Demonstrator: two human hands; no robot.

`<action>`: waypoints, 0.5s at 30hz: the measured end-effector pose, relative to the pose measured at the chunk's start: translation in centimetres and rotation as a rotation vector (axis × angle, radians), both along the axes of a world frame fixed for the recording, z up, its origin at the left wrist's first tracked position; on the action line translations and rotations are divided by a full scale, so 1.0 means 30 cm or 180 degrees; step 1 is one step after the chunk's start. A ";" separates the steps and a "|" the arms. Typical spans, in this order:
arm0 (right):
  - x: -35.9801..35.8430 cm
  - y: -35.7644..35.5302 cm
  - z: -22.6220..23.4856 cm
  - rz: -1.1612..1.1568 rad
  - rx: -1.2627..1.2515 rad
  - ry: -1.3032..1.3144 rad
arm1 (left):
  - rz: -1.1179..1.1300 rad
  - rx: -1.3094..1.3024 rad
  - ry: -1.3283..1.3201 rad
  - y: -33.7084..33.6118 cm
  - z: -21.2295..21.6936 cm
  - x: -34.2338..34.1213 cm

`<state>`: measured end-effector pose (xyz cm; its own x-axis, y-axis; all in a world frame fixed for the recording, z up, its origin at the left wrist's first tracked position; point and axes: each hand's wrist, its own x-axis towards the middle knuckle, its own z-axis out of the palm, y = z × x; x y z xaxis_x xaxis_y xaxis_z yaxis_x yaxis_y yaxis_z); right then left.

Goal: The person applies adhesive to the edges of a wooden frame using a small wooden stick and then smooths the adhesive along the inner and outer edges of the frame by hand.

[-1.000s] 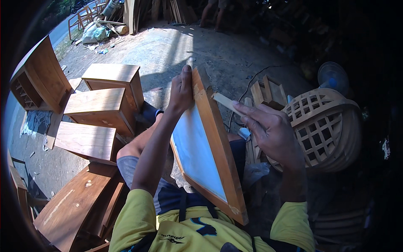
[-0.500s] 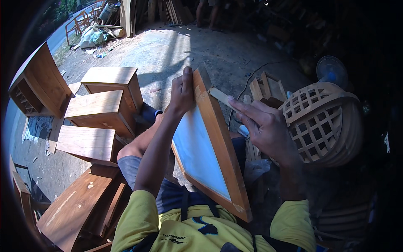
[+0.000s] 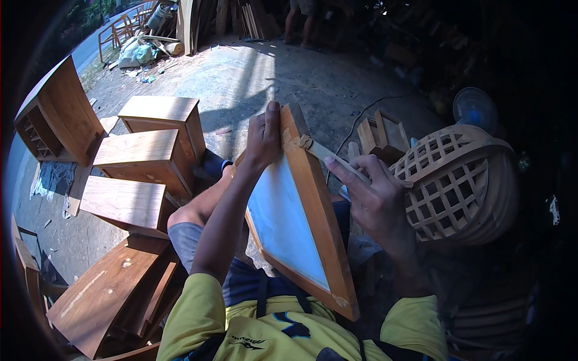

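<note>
A wooden-framed panel (image 3: 316, 210) with a pale bluish-white face stands tilted in front of my body. My left hand (image 3: 264, 135) is closed round its upper end, thumb up along the edge. In my right hand (image 3: 379, 195) is a flat, pale putty knife (image 3: 337, 157), with the index finger stretched along it. The tip of the knife touches the frame near the upper corner. Brown putty (image 3: 301, 142) lies in a ragged lump at that tip, and a lighter smeared patch (image 3: 342, 300) shows at the frame's lower corner.
On the left stand several wooden drawer-like boxes (image 3: 147, 147), a cabinet (image 3: 66, 114) and a curved wooden piece (image 3: 108, 295). A lattice wooden piece (image 3: 460, 180), small wooden boxes (image 3: 382, 135) and a fan (image 3: 475, 111) are on the right. A cable (image 3: 355, 117) crosses the floor. A person's legs (image 3: 298, 24) show far back.
My right hand has moved slightly down and right, with the putty knife's tip lower on the frame. A brown lump of putty now shows at the tip. My left hand keeps its hold.
</note>
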<state>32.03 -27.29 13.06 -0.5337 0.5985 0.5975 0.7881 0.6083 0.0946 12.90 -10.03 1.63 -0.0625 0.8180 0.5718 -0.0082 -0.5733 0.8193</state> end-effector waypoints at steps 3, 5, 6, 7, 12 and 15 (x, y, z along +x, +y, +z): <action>0.018 -0.019 0.036 -0.0086 -0.0399 0.0030 | 0.0219 0.0078 0.0178 -0.004 0.006 -0.004; 0.057 -0.019 0.059 -0.0145 -0.0547 0.0247 | 0.0230 0.0094 0.0220 0.002 -0.002 -0.004; 0.067 -0.021 0.075 -0.0208 -0.0688 0.0454 | 0.0239 0.0116 0.0252 0.007 -0.005 0.001; 0.056 -0.027 0.089 -0.0279 -0.0889 0.0769 | 0.0232 0.0120 0.0246 0.010 -0.008 0.005; 0.050 0.005 0.028 0.0035 -0.1257 0.1466 | 0.0110 0.0184 0.0231 -0.008 0.008 0.026; 0.066 0.044 0.003 0.0242 -0.1561 0.1443 | -0.0018 0.0143 0.0199 -0.017 0.007 0.028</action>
